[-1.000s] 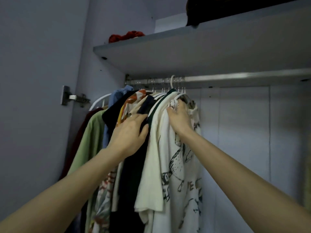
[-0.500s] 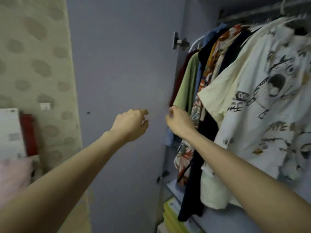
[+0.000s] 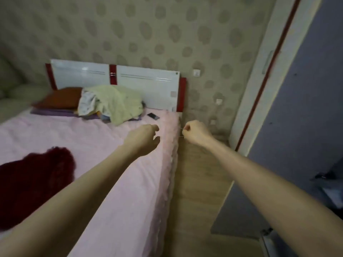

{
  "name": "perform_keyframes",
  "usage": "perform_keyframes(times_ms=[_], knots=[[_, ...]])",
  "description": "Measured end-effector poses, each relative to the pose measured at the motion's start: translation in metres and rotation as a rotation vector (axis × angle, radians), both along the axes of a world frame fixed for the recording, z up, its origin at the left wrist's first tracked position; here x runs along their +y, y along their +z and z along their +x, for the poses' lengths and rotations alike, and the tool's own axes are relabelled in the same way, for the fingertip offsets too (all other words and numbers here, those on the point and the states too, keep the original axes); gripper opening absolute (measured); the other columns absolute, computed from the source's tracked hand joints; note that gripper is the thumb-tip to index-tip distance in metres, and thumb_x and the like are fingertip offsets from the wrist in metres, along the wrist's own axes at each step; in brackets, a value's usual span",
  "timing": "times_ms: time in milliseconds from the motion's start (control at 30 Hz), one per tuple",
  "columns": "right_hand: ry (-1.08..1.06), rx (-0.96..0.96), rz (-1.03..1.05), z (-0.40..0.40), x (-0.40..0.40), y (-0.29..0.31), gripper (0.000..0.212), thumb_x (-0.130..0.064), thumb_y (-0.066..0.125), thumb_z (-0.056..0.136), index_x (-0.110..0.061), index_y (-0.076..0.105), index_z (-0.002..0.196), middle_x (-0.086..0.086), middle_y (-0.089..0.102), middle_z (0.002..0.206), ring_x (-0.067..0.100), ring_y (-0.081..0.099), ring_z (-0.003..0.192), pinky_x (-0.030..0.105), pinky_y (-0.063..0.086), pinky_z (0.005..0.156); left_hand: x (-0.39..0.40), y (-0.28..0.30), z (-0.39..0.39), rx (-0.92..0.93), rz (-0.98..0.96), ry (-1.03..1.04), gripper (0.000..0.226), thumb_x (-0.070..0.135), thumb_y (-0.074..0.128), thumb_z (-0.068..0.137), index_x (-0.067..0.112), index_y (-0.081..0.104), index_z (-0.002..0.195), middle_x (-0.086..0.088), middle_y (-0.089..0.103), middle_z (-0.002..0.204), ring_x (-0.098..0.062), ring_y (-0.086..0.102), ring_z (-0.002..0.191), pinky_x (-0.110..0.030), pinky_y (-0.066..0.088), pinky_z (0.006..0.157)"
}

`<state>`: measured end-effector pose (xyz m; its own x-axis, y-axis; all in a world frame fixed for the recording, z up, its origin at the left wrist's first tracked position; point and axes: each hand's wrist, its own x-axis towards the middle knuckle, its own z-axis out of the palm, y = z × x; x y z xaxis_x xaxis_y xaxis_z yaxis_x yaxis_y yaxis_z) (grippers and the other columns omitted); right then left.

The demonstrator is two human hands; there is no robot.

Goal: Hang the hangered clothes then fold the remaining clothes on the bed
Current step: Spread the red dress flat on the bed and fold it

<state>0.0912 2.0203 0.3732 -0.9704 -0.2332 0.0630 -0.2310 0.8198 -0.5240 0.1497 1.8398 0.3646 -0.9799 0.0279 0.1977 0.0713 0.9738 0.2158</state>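
Head view: both hands' fingers curl empty over pink bed (image 3: 111,182); yellow clothes pile (image 3: 115,102) beyond.

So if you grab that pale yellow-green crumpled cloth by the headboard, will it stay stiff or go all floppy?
The pale yellow-green crumpled cloth will probably go floppy: it lies in soft folds, slumped over other things. It looks thin, so likely light. It may drag neighbouring pieces along, since it drapes over them.

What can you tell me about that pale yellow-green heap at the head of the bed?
The heap looks like soft, crumpled cloth, pale yellow-green with a white patterned piece at its left. It lies unfolded against the headboard, on the pink sheet, partly over a purple layer and beside a reddish pillow. Neither hand touches it.
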Motion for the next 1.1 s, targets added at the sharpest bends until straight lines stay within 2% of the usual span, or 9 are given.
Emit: perform_keyframes(times_ms=[167,300,367,467,567,633,733,867,1100], knots=[[0.282,-0.138,0.015,0.007,-0.162,-0.062,0.021,-0.015,0.047,0.081,-0.005,0.065,0.087,0.011,0.067,0.086,0.030,0.067,0.078,0.046,0.058,0.075,-0.147,-0.052,0.088,-0.147,0.052,0.347,0.038,0.032,0.046,0.096,0.022,0.050,0.133,0.007,0.059,0.127,-0.020,0.053,0.118,-0.031,0.040,0.084],[0.599,-0.249,0.059,0.037,-0.292,-0.100,0.022,-0.014,0.046,0.079,-0.007,0.066,0.086,0.013,0.069,0.088,0.032,0.068,0.082,0.048,0.058,0.078,-0.236,-0.082,0.175,-0.191,0.105,0.704,0.028,0.031,0.049,0.090,0.022,0.059,0.114,0.002,0.065,0.113,-0.028,0.060,0.105,-0.035,0.048,0.081],[0.742,-0.269,0.096,0.059,-0.346,-0.115,0.022,-0.014,0.046,0.077,-0.007,0.066,0.084,0.013,0.069,0.086,0.032,0.068,0.082,0.048,0.057,0.078,-0.266,-0.091,0.219,-0.234,0.129,0.849,0.028,0.030,0.049,0.089,0.018,0.060,0.112,-0.001,0.066,0.113,-0.030,0.060,0.106,-0.040,0.050,0.085],[0.924,-0.261,0.118,0.099,-0.414,-0.129,0.020,-0.012,0.046,0.075,-0.005,0.065,0.077,0.014,0.069,0.079,0.033,0.068,0.078,0.048,0.057,0.074,-0.301,-0.103,0.282,-0.320,0.116,1.011,0.030,0.029,0.049,0.093,0.015,0.059,0.116,-0.006,0.062,0.123,-0.028,0.057,0.114,-0.038,0.048,0.089],[1.087,-0.244,0.167,0.161,-0.464,-0.142,0.019,-0.013,0.046,0.074,-0.012,0.065,0.072,0.011,0.070,0.080,0.032,0.068,0.077,0.044,0.058,0.074,-0.322,-0.111,0.351,-0.362,0.174,1.167,0.032,0.028,0.046,0.095,0.015,0.057,0.123,-0.005,0.059,0.128,-0.027,0.054,0.117,-0.030,0.042,0.082],[1.179,-0.229,0.218,0.204,-0.488,-0.153,0.018,-0.011,0.047,0.076,-0.011,0.065,0.073,0.011,0.070,0.081,0.031,0.068,0.078,0.042,0.057,0.074,-0.333,-0.117,0.394,-0.382,0.202,1.249,0.034,0.030,0.046,0.096,0.014,0.057,0.124,-0.005,0.059,0.128,-0.027,0.054,0.116,-0.032,0.043,0.083],[1.285,-0.240,0.258,0.270,-0.524,-0.166,0.019,-0.013,0.045,0.076,-0.006,0.063,0.077,0.016,0.070,0.086,0.034,0.068,0.079,0.046,0.057,0.074,-0.352,-0.137,0.460,-0.364,0.245,1.350,0.037,0.033,0.047,0.095,0.017,0.055,0.127,-0.005,0.058,0.130,-0.027,0.054,0.117,-0.034,0.045,0.086],[1.335,-0.251,0.313,0.355,-0.562,-0.186,0.023,-0.007,0.047,0.078,0.006,0.065,0.083,0.021,0.069,0.085,0.036,0.068,0.079,0.048,0.056,0.074,-0.376,-0.167,0.543,-0.365,0.282,1.397,0.029,0.035,0.048,0.094,0.014,0.061,0.109,-0.007,0.063,0.118,-0.027,0.059,0.104,-0.030,0.042,0.073],[1.240,-0.227,0.355,0.541,-0.621,-0.234,0.022,-0.009,0.046,0.081,0.003,0.064,0.085,0.019,0.068,0.082,0.033,0.067,0.079,0.044,0.056,0.070,-0.460,-0.196,0.720,-0.485,0.331,1.301,0.037,0.031,0.046,0.095,0.014,0.057,0.126,-0.007,0.059,0.127,-0.028,0.057,0.114,-0.035,0.049,0.088]])
